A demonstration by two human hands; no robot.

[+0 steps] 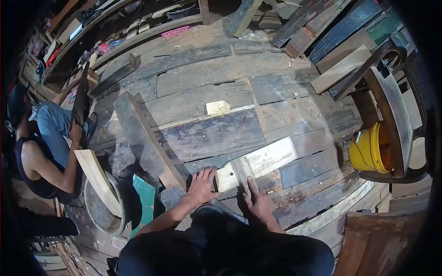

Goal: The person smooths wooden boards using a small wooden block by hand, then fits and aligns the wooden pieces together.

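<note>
A pale, freshly cut board (274,156) lies on the plank floor in front of me, with a dark spot near its left end. Across that end rests a flat grey-brown strip (241,171), perhaps wood. My right hand (260,204) grips the strip's near end between thumb and fingers. At the board's left end, my left hand (201,186) lies palm down with its fingers spread. A thick wooden beam (145,135) reaches from near that hand toward the far left. Whether my left fingertips touch the board I cannot tell.
Another person (46,152) sits at the left, a hand on a dark, long tool (80,96). Nearby stands a grey basin (105,216) with a pale wood piece (99,181) in it. A yellow bucket (366,149) is at the right. Planks (345,34) lean at the back right.
</note>
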